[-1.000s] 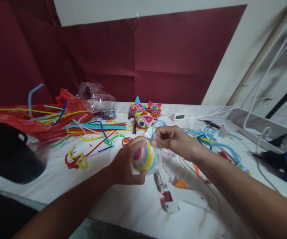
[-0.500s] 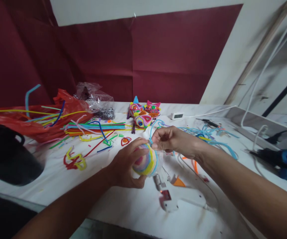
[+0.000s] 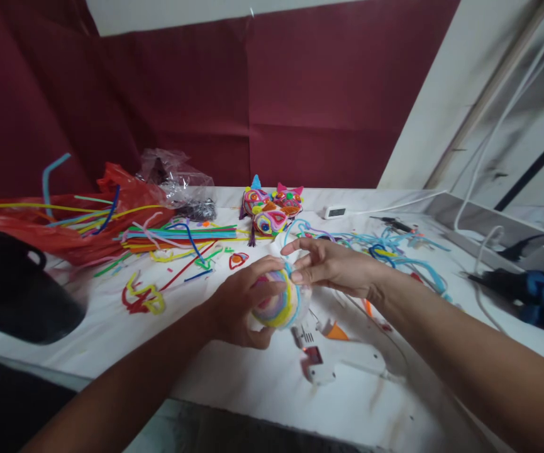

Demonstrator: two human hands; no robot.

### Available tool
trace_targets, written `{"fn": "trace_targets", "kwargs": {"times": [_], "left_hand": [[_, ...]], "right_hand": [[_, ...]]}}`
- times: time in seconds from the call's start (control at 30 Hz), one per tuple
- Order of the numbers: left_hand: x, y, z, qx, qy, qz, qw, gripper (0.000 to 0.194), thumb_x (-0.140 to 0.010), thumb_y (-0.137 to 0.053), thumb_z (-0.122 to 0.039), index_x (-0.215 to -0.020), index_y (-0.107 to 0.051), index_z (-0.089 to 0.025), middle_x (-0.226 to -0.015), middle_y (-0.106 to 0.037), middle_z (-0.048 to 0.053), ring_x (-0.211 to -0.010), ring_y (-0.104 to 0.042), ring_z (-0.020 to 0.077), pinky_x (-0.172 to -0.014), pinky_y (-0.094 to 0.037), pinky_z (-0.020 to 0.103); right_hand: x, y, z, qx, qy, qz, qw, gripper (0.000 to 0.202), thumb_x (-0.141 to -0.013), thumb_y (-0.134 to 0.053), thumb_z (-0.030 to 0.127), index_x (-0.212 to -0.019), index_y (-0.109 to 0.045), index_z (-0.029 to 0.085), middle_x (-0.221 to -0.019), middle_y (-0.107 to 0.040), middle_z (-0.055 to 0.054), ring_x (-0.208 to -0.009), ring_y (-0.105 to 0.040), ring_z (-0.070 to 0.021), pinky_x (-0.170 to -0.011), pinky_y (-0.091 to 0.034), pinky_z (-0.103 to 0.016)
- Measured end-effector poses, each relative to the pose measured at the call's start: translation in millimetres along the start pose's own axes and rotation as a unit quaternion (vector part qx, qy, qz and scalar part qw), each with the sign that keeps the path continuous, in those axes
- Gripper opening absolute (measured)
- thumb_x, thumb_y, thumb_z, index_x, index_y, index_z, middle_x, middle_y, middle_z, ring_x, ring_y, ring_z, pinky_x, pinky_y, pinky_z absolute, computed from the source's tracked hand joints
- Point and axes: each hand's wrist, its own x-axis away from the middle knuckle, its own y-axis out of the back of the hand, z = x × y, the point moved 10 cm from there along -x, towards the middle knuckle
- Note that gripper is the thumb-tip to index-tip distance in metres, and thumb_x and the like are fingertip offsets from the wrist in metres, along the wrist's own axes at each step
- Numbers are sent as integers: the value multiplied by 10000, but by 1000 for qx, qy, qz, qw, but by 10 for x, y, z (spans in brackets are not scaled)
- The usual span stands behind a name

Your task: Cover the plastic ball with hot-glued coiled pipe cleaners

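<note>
My left hand (image 3: 241,302) grips a round ball (image 3: 278,308) banded with pink, lilac, yellow and light blue fuzzy stems; its fingers curl over the top and the thumb supports it below. At the ball's upper right, my right hand (image 3: 323,267) has its thumb against a light blue pipe cleaner (image 3: 287,242), index finger bent over it. The stem's loose end rises above the ball and curves right behind the fingers. Just below the ball, a white glue gun (image 3: 347,360) with a small lit display lies on the table beside an orange triangular piece (image 3: 336,331).
Three finished-looking colourful ornaments (image 3: 272,207) sit at the back. Pipe cleaner bundles (image 3: 182,234) and a red plastic bag (image 3: 78,229) lie left, behind a black container (image 3: 21,289). Light blue stems (image 3: 408,267), a small white digital meter (image 3: 334,212) and cables occupy the right.
The right index finger has lifted and straightened away from the thumb, which now rests lower on the ball's edge. The left hand keeps its hold. The view has shifted slightly.
</note>
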Motion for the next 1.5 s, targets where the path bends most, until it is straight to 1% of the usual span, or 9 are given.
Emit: {"fn": "trace_targets", "kwargs": {"times": [0.13,0.27,0.43,0.53,0.7,0.87,1.03,1.17,1.5], "left_hand": [[-1,-22,-74,14,-47,17,999,1108,-743,-729,-135,-1712,-241,-360,-1494,-601,159,-1478,-600,384,-1174,-598,649],[-10,-11,-20,-13,-35,2,999,1091,-760,-699,-63,-1713,-252,-351,-1575,-588,158,-1552,-533,393,-1235,-512,722],[51,68,261,-8,118,-71,990,1118,-762,-676,-95,-1728,-208,-408,-1702,-516,112,-1516,-580,415,-1197,-570,696],[132,-1,373,7,201,-65,977,1106,-776,-730,-211,-1729,-212,-427,-1676,-546,111,-1481,-609,456,-1135,-619,693],[223,-16,459,-17,255,-83,963,987,-816,-806,-344,-1672,-333,-484,-1549,-663,80,-1351,-712,435,-1075,-659,667],[200,12,518,2,260,-84,962,724,-870,-809,-412,-1536,-525,-429,-1514,-689,99,-1390,-693,403,-1139,-622,649],[136,24,519,33,263,-68,962,615,-855,-823,-426,-1430,-615,-366,-1465,-723,109,-1375,-704,395,-1140,-628,625],[103,36,484,29,264,-66,962,574,-826,-815,-413,-1370,-637,-370,-1434,-739,94,-1349,-716,391,-1129,-632,611],[119,-8,502,74,275,-62,957,579,-794,-781,-300,-1342,-604,-235,-1422,-699,164,-1373,-676,376,-1178,-567,549]], "right_hand": [[76,-15,-74,-55,10,-10,998,677,-434,-1043,132,-985,-659,221,-620,-722,68,-544,-652,-119,-553,-504,-203],[144,92,-87,-86,59,-57,993,760,-421,-1058,130,-1043,-637,247,-628,-741,83,-570,-694,-145,-612,-569,-236],[175,216,-117,-146,122,-136,972,758,-426,-1074,132,-1034,-641,263,-716,-801,40,-651,-755,-184,-706,-623,-287],[151,120,-205,-176,115,-158,965,783,-369,-1065,102,-993,-626,278,-678,-776,64,-632,-741,-184,-689,-609,-288],[120,-92,-305,-200,100,-174,959,806,-302,-1075,144,-946,-608,276,-603,-743,69,-546,-671,-168,-625,-563,-284],[117,-148,-389,-224,93,-178,954,721,-311,-1070,135,-871,-635,269,-620,-755,68,-573,-681,-164,-659,-577,-288],[81,-112,-531,-226,86,-167,956,591,-343,-1062,140,-805,-707,240,-671,-774,37,-602,-712,-172,-675,-602,-295],[56,-115,-583,-218,77,-153,961,516,-391,-1045,141,-820,-774,235,-715,-793,10,-614,-734,-194,-685,-624,-314],[92,-226,-496,-228,72,-140,961,463,-401,-1010,116,-770,-760,242,-698,-786,26,-602,-731,-174,-656,-632,-278]]}}
